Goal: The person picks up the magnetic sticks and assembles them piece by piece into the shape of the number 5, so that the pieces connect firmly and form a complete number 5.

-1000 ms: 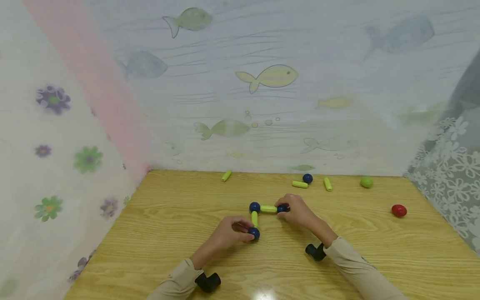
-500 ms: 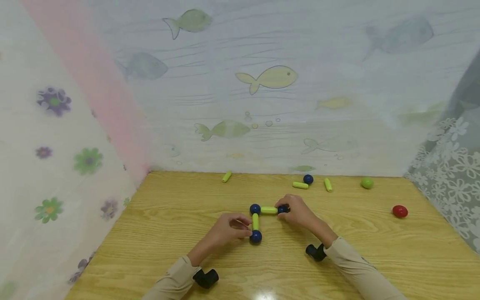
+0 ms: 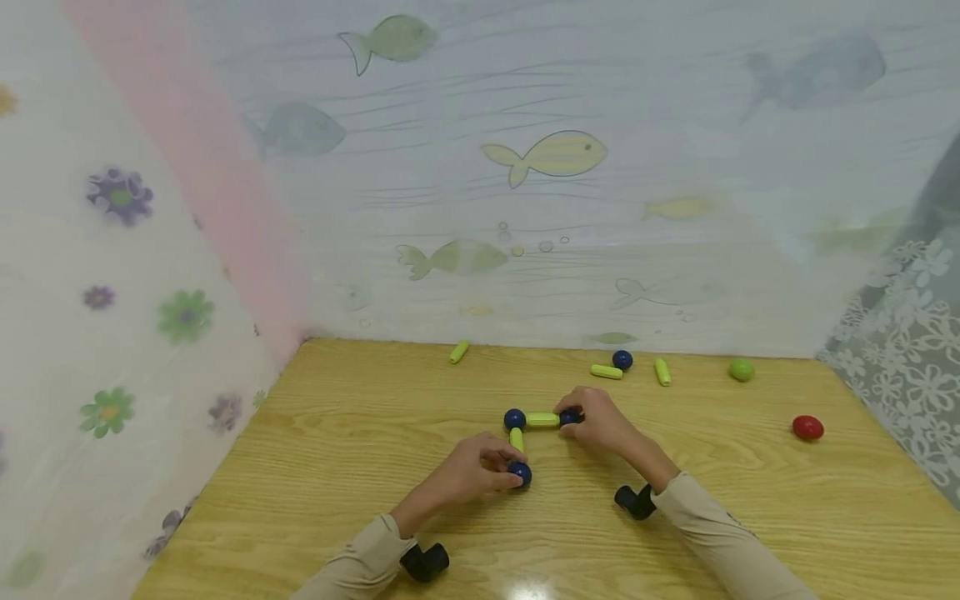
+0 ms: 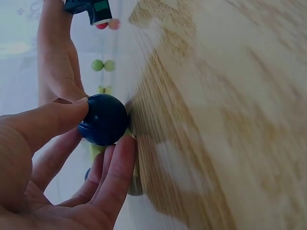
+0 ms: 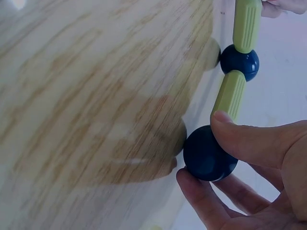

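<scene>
An L-shaped chain of blue balls and yellow-green rods lies on the wooden table. Its corner is a blue ball point(image 3: 514, 419), with one rod point(image 3: 542, 420) running right and another rod point(image 3: 517, 439) running toward the person. My left hand point(image 3: 474, 473) pinches the near-end blue ball point(image 4: 104, 120) between thumb and fingers. With thumb and fingers my right hand point(image 3: 600, 421) grips the blue ball point(image 5: 209, 153) at the right end. In the right wrist view, both rods meet the corner ball point(image 5: 240, 62).
Toward the back of the table point(image 3: 360, 417) lie loose yellow-green rods point(image 3: 459, 352), a blue ball point(image 3: 622, 360) and a green ball point(image 3: 742, 370). A red ball point(image 3: 807, 428) sits at the right. Black devices point(image 3: 425, 563) are fixed at both wrists. A fish-patterned curtain point(image 3: 450, 208) hangs behind.
Half a second ago the left fingers were spread at the left side of the near ball; now they pinch it. The right hand keeps its grip, and the view has shifted slightly.
</scene>
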